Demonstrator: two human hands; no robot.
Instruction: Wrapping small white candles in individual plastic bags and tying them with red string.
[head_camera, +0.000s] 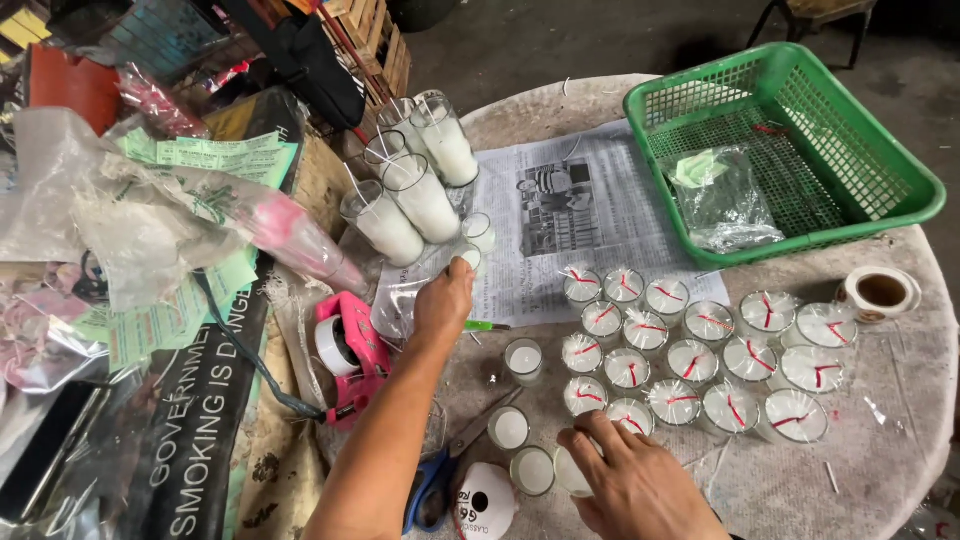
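Observation:
My left hand (445, 300) reaches forward and closes on a small white candle glass (466, 259) beside a clear plastic bag (405, 300). Just beyond stand several tall glass candles (415, 195) with wicks. My right hand (625, 480) rests low on the table with its fingers on a small candle glass (570, 470). Three unwrapped small candles (523, 357) sit between my hands. To the right lie several small candles wrapped in clear film with red ties (700, 370).
A green plastic basket (900, 210) holds a clear bag at the back right. Newspaper (570, 200) covers the round table. A pink tape dispenser (350, 350), blue-handled scissors (445, 470), a tape roll (880, 292) and piled bags on the left surround the work area.

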